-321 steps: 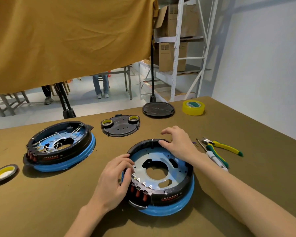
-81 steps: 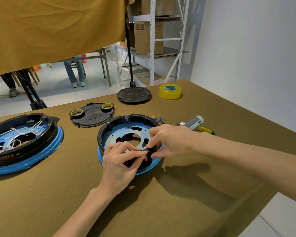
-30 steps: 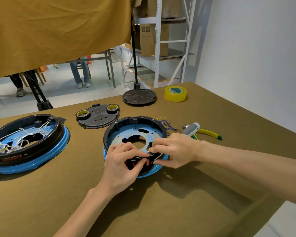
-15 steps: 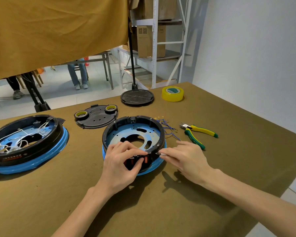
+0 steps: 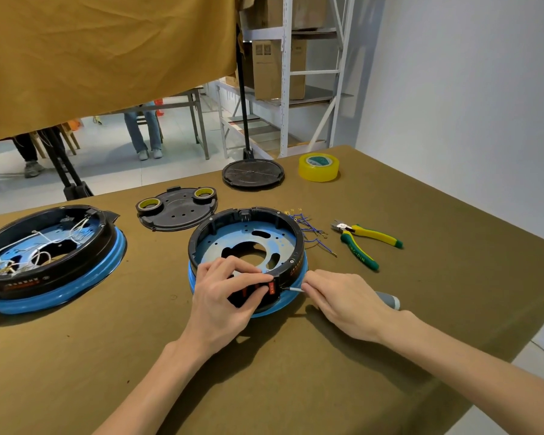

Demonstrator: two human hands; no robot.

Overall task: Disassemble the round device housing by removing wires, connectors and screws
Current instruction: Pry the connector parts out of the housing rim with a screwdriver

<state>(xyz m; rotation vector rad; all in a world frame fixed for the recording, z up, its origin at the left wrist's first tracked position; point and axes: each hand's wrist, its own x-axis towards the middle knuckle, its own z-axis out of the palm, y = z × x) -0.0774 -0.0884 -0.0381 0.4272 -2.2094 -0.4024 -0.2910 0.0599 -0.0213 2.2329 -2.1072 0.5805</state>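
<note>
Now right hand (image 5: 347,301) lower, fingers around a screwdriver (image 5: 387,301) at the housing (image 5: 248,243); left hand (image 5: 225,298) still gripping it.

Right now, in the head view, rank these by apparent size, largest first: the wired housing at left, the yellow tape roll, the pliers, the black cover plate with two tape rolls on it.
1. Wired housing, though nearer the camera.
2. Black cover plate.
3. Pliers.
4. Yellow tape roll, farthest away.
</note>
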